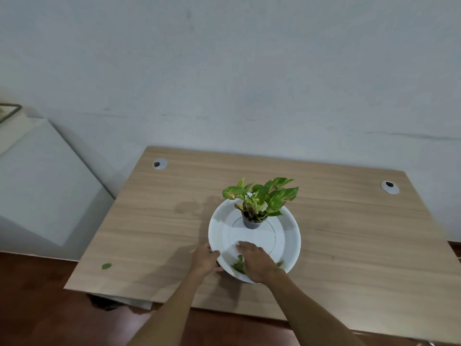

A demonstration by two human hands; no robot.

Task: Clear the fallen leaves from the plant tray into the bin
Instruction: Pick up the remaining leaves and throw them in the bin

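Leaves: light, limp, at the tray's 6 o'clock; pinch them.
Right hand: cupped over them (grip unclear).
Left hand: grips rim, 8 o'clock.
Bin: unseen.

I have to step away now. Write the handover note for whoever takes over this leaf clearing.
Left hand: grips the near-left rim of the round white plastic tray on the light wooden desk.
Right hand: palm down inside the tray over the loose green leaves; whether it grips them cannot be told.
Small dark potted plant stands in the tray.
One stray green leaf lies at the desk's left edge.
Nothing binned yet; no bin in view.
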